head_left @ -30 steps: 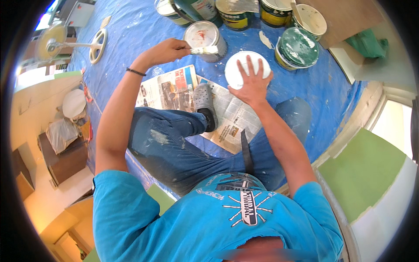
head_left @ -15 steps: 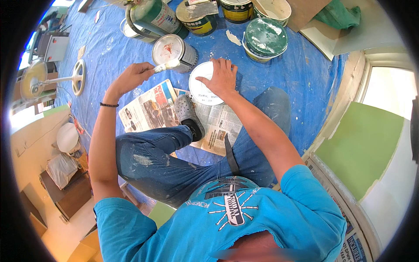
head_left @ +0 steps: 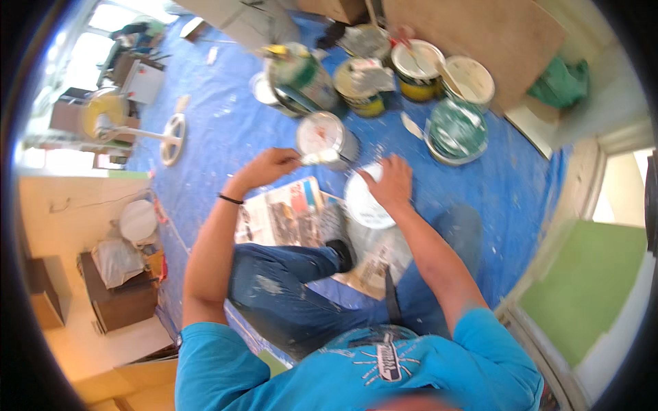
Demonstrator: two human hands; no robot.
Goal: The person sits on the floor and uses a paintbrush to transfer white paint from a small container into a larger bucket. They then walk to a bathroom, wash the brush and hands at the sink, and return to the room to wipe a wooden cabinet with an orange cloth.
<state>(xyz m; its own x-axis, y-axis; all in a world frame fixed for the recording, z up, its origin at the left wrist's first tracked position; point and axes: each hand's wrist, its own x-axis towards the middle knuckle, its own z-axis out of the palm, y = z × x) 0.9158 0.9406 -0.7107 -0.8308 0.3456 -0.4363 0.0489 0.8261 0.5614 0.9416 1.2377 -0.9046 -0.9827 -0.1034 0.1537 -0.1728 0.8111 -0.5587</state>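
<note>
My left hand (head_left: 273, 165) is closed round a flat tool with a whitish, paint-smeared end (head_left: 319, 157); blur hides whether it is a brush or a putty knife. Its end lies over the near rim of a grey metal can (head_left: 347, 146) with a reddish-stained white top. To the right, my right hand (head_left: 395, 183) grips the far right edge of a white round lid (head_left: 367, 205), thumb across its top. What is beneath the lid cannot be made out. Spread newspaper (head_left: 277, 212) lies under my foot and near the lid.
Beyond my hands stand a green tank (head_left: 301, 79), a yellow-banded can (head_left: 360, 89), an open bucket (head_left: 469, 81) and a green-lidded tub (head_left: 457, 130). Blue sheeting (head_left: 226, 116) covers the floor. A fan (head_left: 113, 123) stands far left; a green wall panel (head_left: 582, 288) is at right.
The view has swung, so everything sits further right and lower in the picture. Both hands keep their holds, the left still at the can's rim, the right still on the white lid.
</note>
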